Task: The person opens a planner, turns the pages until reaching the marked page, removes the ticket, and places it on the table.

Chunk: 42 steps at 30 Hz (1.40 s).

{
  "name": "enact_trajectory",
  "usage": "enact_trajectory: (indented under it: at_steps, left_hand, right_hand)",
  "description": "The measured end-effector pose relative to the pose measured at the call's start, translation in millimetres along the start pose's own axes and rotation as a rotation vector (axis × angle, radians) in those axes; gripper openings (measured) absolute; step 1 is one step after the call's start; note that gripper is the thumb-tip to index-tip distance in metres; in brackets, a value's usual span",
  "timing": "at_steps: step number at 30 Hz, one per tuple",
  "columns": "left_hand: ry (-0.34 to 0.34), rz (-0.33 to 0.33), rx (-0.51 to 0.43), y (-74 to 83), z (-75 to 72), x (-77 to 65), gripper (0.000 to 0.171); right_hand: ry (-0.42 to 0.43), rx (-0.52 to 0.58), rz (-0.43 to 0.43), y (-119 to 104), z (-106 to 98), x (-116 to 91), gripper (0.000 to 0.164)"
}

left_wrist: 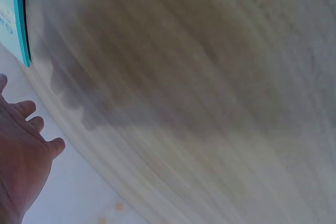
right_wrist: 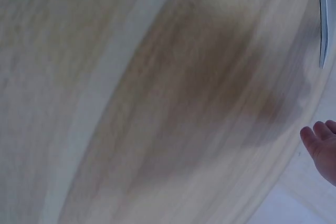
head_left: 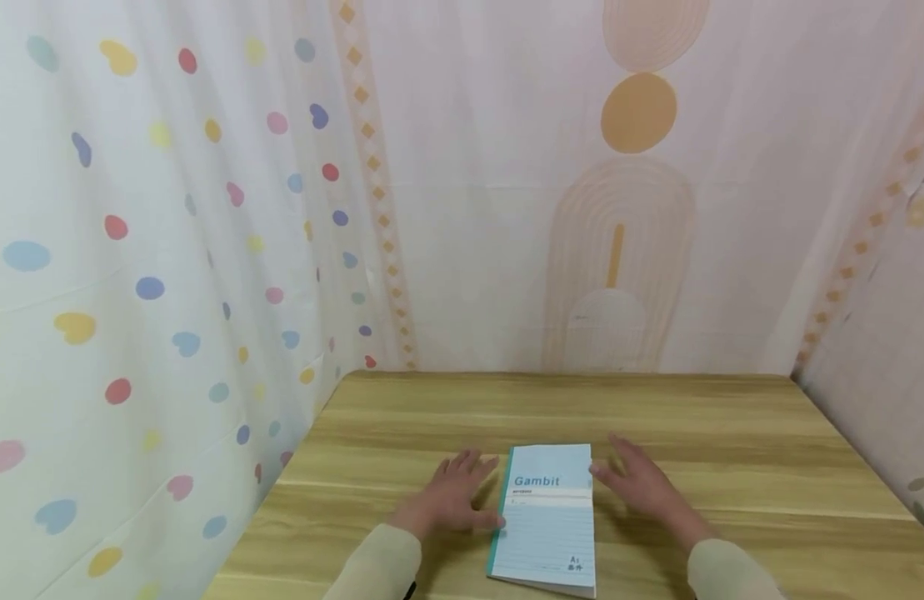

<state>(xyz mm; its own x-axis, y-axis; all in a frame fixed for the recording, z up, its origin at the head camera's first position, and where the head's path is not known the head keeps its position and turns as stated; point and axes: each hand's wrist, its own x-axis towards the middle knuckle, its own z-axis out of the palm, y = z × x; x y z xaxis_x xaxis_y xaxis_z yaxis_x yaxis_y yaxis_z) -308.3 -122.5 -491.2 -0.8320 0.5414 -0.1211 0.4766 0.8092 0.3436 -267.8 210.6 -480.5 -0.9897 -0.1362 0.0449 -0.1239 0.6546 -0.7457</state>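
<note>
Head view: the notebook point(head_left: 547, 537) lies closed on the table point(head_left: 746, 433), left hand point(head_left: 456, 495) at its left edge, right hand point(head_left: 643, 483) by its right, fingers spread, gripping nothing; whether handling is beginning or finished, I cannot tell.

Worktop point(head_left: 694, 417): wood-grain, yellow-brown, darker and lighter bands running crosswise. Left: white hanging fabric point(head_left: 162, 208) in loose folds, printed with multicoloured dots and hearts. Back: pale hanging fabric point(head_left: 476, 217) with tan arches point(head_left: 574, 217), an orange-tan disc point(head_left: 639, 113), diamond-patterned strips toward both sides. Right: pale fabric point(head_left: 881, 350), partly in frame. Light soft; blurred shadows on worktop.
</note>
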Motion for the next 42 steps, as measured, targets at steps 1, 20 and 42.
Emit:
enact_trajectory:
  at_steps: [1, 20, 42]
  left_hand:
    - [-0.004, 0.001, -0.013, 0.6, 0.7, -2.0, 0.099]
    - [-0.069, 0.003, -0.008, -0.8, 13.8, -14.8, 0.091]
    - [-0.051, 0.037, 0.012, 1.3, 18.9, -16.1, 0.090]
  right_hand:
    - [0.001, 0.013, 0.001, -0.7, 1.7, 0.1, 0.082]
    - [0.004, 0.135, 0.048, -5.1, 19.6, 7.0, 0.076]
    - [0.006, 0.207, 0.066, -2.2, 23.9, 22.5, 0.063]
